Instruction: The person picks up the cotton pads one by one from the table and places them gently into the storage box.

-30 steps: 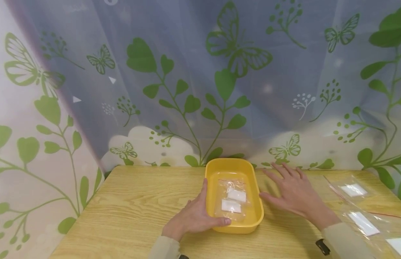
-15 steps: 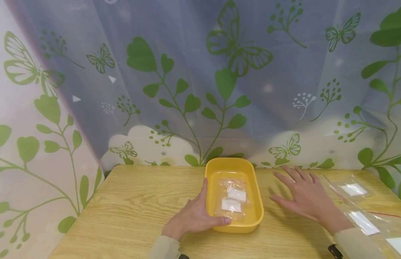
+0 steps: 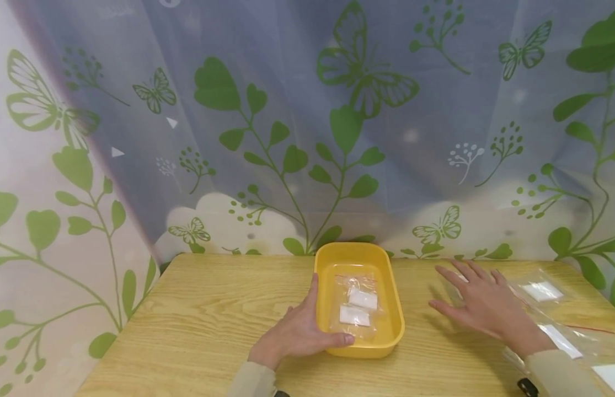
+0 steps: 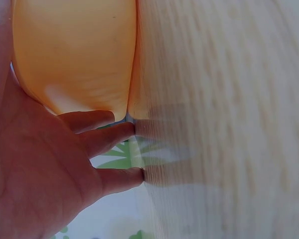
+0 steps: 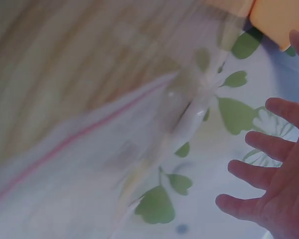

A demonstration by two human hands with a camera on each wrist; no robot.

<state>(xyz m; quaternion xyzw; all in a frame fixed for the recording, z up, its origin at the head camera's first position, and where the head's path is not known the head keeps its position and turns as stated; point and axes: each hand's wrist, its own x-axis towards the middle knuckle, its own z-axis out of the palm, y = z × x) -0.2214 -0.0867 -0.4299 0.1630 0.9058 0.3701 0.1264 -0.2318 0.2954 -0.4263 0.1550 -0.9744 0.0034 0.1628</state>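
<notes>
My left hand (image 3: 299,331) holds the near left corner of a yellow plastic bin (image 3: 395,309). Its thumb lies over the front rim, and the fingers are along the left wall; the left wrist view shows fingertips down by the tabletop. Inside the bin lie clear zip bags with white rectangular pieces (image 3: 354,316). Palm down, with fingers spread and nothing held, my right hand (image 3: 491,303) is over the table right of the bin. Under its fingers part of a clear bag with a white piece (image 3: 461,278) shows; the hand covers the rest.
More clear zip bags with white pieces lie at the right: one at the back (image 3: 543,290), one beside my right wrist (image 3: 562,342), one at the frame edge (image 3: 610,377). A patterned curtain (image 3: 287,138) hangs behind the wooden table (image 3: 213,309).
My right hand has moved rightward, away from the bin and over the bags. Part of a bag shows from under its fingers. The left hand and the bin have stayed still.
</notes>
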